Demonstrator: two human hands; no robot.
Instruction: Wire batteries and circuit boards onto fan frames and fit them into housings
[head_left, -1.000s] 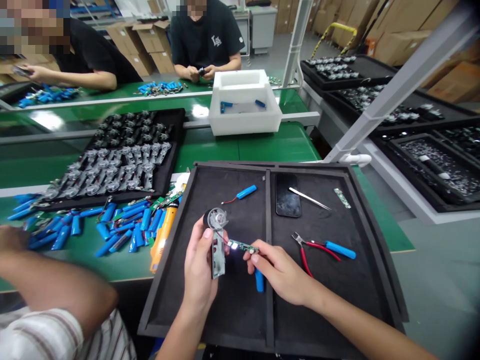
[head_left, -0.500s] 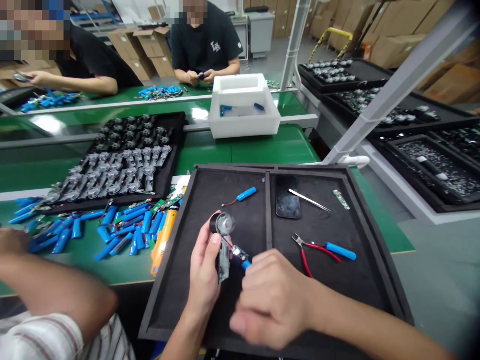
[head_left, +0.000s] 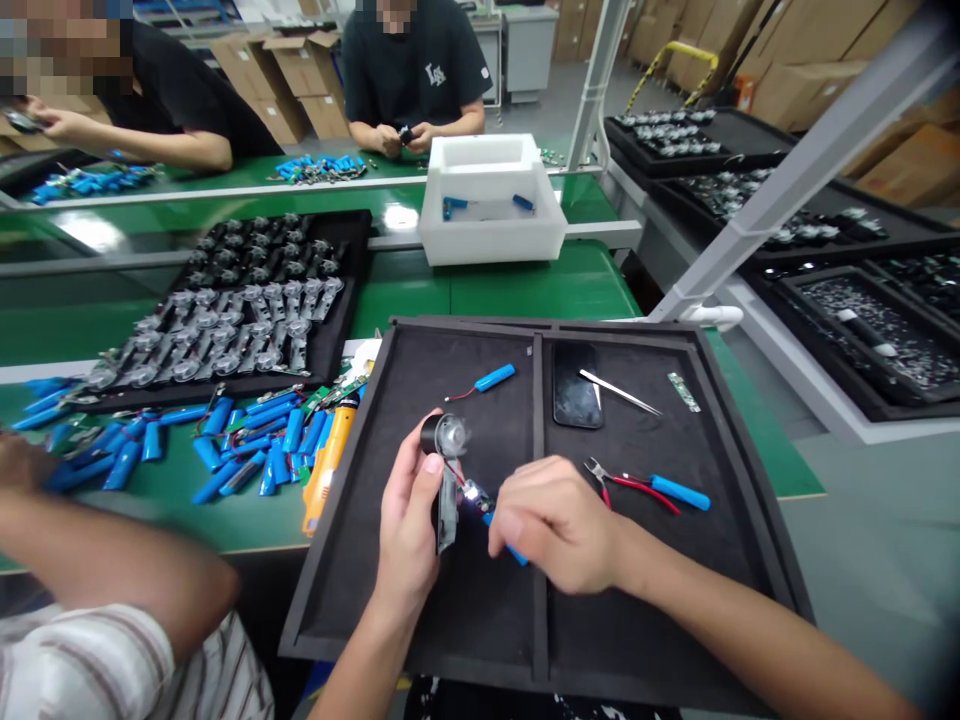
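One black tray beneath: left hand grips a fan, right hand curls over a battery.

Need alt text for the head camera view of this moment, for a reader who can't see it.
The person's left hand grips a small fan housing wired to a lit circuit board, with the right hand at the board over a blue battery cell. Behind them on a black tray lie a phone, tweezers and pliers.

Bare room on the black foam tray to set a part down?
Free: right compartment below the red-and-blue pliers; left compartment's upper left, beside the blue wired cell. Crowded: between left hand and right hand, and the green bench's blue cells.
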